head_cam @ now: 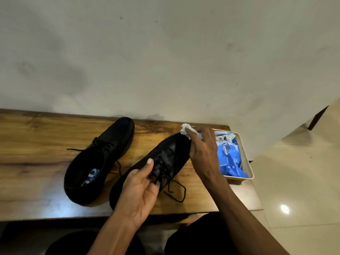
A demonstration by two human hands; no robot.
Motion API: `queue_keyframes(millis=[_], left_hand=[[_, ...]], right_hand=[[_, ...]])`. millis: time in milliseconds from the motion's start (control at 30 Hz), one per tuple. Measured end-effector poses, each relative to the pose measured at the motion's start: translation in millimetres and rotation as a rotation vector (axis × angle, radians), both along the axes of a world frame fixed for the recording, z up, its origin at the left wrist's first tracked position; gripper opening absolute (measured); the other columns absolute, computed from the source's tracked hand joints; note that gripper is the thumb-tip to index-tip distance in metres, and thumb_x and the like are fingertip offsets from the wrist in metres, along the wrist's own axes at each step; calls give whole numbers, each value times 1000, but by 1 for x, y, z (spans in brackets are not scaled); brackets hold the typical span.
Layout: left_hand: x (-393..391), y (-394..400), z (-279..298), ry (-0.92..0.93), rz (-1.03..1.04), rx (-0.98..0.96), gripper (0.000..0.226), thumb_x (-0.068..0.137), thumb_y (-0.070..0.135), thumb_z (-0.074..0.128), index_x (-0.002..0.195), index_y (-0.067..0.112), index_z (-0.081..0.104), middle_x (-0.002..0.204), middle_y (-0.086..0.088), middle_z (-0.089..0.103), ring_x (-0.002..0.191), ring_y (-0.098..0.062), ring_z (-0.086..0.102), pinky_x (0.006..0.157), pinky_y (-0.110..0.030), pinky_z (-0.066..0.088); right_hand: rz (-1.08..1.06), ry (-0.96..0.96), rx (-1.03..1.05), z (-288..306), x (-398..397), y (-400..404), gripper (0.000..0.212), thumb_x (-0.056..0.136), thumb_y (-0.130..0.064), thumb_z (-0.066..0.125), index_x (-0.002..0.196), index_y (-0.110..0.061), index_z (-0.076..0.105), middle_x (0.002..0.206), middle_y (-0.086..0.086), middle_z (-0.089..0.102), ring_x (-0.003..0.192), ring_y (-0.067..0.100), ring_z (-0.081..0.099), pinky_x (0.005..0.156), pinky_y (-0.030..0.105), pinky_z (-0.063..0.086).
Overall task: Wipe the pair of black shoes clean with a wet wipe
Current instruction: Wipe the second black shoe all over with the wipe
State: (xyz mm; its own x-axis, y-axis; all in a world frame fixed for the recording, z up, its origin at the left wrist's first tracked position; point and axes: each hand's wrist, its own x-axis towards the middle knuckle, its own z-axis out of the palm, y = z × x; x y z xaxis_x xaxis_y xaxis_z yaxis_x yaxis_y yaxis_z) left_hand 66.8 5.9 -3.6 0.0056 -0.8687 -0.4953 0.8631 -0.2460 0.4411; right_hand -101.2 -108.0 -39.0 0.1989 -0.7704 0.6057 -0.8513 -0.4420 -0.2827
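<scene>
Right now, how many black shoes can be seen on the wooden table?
2. One shoe lies untouched on the table, to the left. The other shoe is gripped by the left hand, while the right hand presses a wipe on its toe.

The right hand [202,150] covers the toe of the held shoe [165,159] and most of the wipe [185,128]. The left hand [141,188] hides that shoe's opening. The blue pack's [230,162] print is too small to read.
</scene>
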Motion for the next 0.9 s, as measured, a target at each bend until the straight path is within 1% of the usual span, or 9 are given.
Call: queue_keyframes(millis=[133,200,267,333,433,500,667,767,900], left_hand=[[-3,-5,0,44,-3,-10,34,102,14,46,123,-9,59,120,-22,70,110,-26,70,85,-29,60],[-3,-6,-2,47,-4,-14,35,102,16,45,125,-7,58,123,-22,69,115,-27,68,93,-32,57],[-1,-7,-5,50,3,-11,37,101,18,45,128,-5,57,126,-21,68,119,-27,66,102,-37,52],[1,-7,-6,51,17,-10,40,101,23,44,128,-3,58,126,-20,68,119,-24,66,103,-35,50],[3,-6,-5,54,20,-1,44,104,32,40,129,1,59,125,-18,69,118,-23,66,100,-33,53],[3,-5,-4,70,18,5,46,105,35,38,128,1,59,126,-19,68,119,-24,66,102,-35,48],[3,-13,-8,140,84,55,44,104,27,42,133,-4,54,129,-22,66,124,-28,62,107,-36,43],[2,-18,-13,172,117,91,42,103,25,44,132,-6,53,131,-24,63,127,-30,58,116,-40,37],[0,-21,-15,181,128,97,43,106,28,42,128,-6,56,129,-24,65,125,-29,59,115,-38,38]], right_hand=[[85,14,122,-10,21,18,37,86,-1,66,123,-8,69,110,15,62,100,29,56,79,35,49],[97,-109,243,-9,33,29,35,92,-2,58,124,-13,69,113,8,62,104,21,56,85,31,50],[102,-201,321,-6,40,40,34,97,-3,56,124,-17,69,113,2,62,104,9,55,90,16,46],[152,-263,359,-1,46,55,32,97,-3,56,123,-18,70,112,-1,62,101,2,55,87,7,43],[215,-300,364,2,51,73,32,98,-6,58,124,-22,70,113,-3,62,103,5,58,85,18,50],[228,-299,331,0,48,75,34,98,-7,57,126,-22,68,116,-3,60,106,7,58,85,22,50],[230,-102,207,-19,25,52,39,96,-13,50,132,-16,63,119,9,58,108,18,54,88,28,49],[66,-200,233,-31,16,40,39,95,-6,58,132,-19,65,117,8,59,106,17,56,84,34,54],[17,-417,367,-30,37,61,38,96,-5,61,128,-24,67,113,-5,56,104,7,55,87,26,53]])
